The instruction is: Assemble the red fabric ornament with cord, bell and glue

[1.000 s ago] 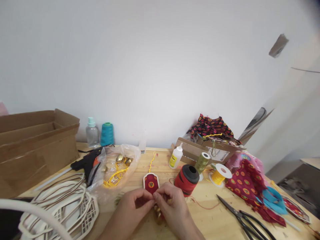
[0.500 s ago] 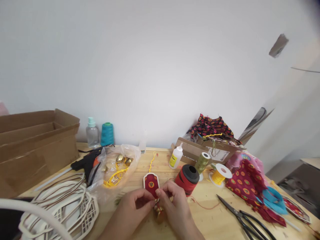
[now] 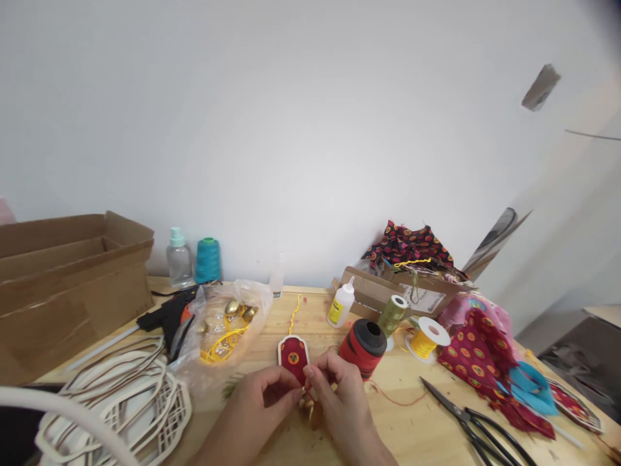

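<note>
A flat ornament point(image 3: 294, 358) with a white rim, dark red patterned cloth and a yellow cord loop point(image 3: 295, 314) lies on the wooden table, its lower end at my fingertips. My left hand point(image 3: 264, 401) is closed, thumb and forefinger pinching red thread just below the ornament. Close beside it, my right hand point(image 3: 339, 395) is also closed, pinching the same thread between thumb and forefinger. Small brass bells point(image 3: 313, 414) sit just under the fingers, partly covered by my right hand. The thread's exact path is mostly hidden.
Right of my hands stand a red thread spool point(image 3: 363, 349), a glue bottle point(image 3: 341, 303) and a yellow cord spool point(image 3: 427, 338). Black scissors point(image 3: 466, 414) lie front right. A plastic bag of bells point(image 3: 237, 323), glue gun point(image 3: 167, 317) and wooden frames point(image 3: 116, 401) are left.
My right fingers have shifted slightly up and right at the thread. The brass bells have swung a little to the right. The ornament stays in place.
</note>
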The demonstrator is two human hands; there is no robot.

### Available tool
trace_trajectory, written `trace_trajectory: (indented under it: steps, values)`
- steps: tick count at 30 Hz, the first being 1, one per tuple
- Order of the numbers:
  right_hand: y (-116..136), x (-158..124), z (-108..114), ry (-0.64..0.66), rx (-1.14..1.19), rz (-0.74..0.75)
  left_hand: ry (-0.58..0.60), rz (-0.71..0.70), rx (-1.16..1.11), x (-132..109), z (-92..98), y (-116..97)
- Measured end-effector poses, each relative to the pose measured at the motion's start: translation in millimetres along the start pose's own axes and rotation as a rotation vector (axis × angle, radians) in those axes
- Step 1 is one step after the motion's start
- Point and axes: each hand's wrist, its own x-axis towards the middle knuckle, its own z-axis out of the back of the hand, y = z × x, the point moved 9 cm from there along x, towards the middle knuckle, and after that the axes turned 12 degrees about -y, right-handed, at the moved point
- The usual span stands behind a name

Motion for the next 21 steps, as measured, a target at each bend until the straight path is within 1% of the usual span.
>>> trace_trajectory:
  steps: [3, 9, 13, 21]
  values:
    - [1, -1, -2, 0.022, -0.007, -0.002, 0.01, -0.011, -0.003, 0, -0.6, -2]
    - [13, -2, -3, 0.075, -0.102, 0.07, 0.028, -0.016, -0.009, 1, -2.5, -3]
    - [14, -4, -6, 0.103, -0.119, 0.085, 0.052, -0.013, -0.021, 0, -5.2, -2]
    - [15, -4, -7, 0.113, -0.144, 0.112, 0.065, -0.028, -0.02, -3, -5.4, -4]
